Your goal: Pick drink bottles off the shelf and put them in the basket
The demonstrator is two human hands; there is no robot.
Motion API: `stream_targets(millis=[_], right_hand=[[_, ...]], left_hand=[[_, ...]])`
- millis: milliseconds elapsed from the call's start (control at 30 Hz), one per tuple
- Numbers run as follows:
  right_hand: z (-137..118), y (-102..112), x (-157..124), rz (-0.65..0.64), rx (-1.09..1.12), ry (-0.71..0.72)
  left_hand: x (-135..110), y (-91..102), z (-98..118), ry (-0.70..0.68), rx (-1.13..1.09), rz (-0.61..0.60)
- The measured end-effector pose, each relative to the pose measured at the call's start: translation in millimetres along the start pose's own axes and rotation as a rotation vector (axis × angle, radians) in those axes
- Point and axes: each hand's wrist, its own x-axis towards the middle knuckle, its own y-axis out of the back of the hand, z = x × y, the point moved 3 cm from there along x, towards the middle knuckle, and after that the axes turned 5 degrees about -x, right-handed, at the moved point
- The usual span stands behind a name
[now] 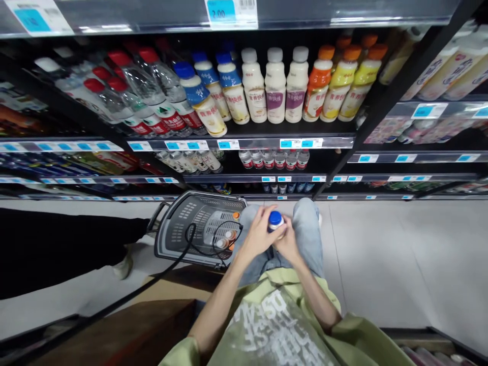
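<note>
From the head view, I see someone crouched or seated low before a supermarket shelf point(251, 142), with both hands together between the knees of their pale jeans point(307, 223). The thing they have is a bottle with a blue cap point(276, 219), its top facing up; most of its body is hidden by fingers. The left grip point(262, 235) is closed about it, thumb across the near side just below the cap. The right grip point(288, 246) wraps the other side, a little lower, so the bottle is held between the two.

By the left knee a grey shopping basket point(173, 218) stands tilted-looking in this wide view, with orange-capped and white-capped bottles point(229, 235) at its near right part. A long black rod point(145, 284) crosses in front of it.

Ahead, the row runs from red-capped bottles point(168, 114) through blue-capped bottles point(233, 94), the front one leaning, to white-capped bottles point(275, 86) and orange-capped bottles point(333, 86). Small red-labelled bottles point(269, 160) line a lower level. Far left, another person's black-clad leg point(76, 244) and light shoe point(124, 267) show on the pale floor point(381, 244).
</note>
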Motion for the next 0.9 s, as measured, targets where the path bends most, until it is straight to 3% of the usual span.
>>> stream_targets(millis=[133, 200, 300, 400, 467, 600, 700, 800, 900], right_hand=[[-6.3, -6.6, 1.6, 0.024, -0.238, 0.106], [-9.4, -5.1, 6.4, 0.029, -0.327, 0.145], [-19.0, 1.1, 21.9, -0.065, -0.413, 0.285], [-25.0, 21.3, 47.1, -0.192, -0.557, 0.456], [-16.4, 48.8, 67.1, -0.242, -0.732, 0.48], [34.8, 126.4, 95.8, -0.246, -1.08, 0.338], [76.6, 172.6, 95.6, -0.169, -1.078, 0.272], [99.0, 192.8, 82.9, -0.07, -1.006, 0.286], [103.1, 199.8, 70.6, -0.009, -0.994, 0.253]], left_hand=[[33.6, 7.3, 21.0, -0.001, 0.283, -0.101], [40.9, 11.9, 26.0, -0.014, 0.329, -0.143], [47.1, 22.9, 26.1, -0.001, 0.345, -0.126], [54.5, 41.2, 17.7, 0.057, 0.382, -0.046], [61.1, 58.5, 8.9, 0.105, 0.446, 0.016], [74.5, 102.0, -18.5, 0.241, 0.635, 0.097], [80.0, 133.8, -51.0, 0.352, 0.736, 0.118], [78.3, 155.2, -91.7, 0.467, 0.787, 0.116], [70.9, 160.8, -134.3, 0.573, 0.807, 0.07]])
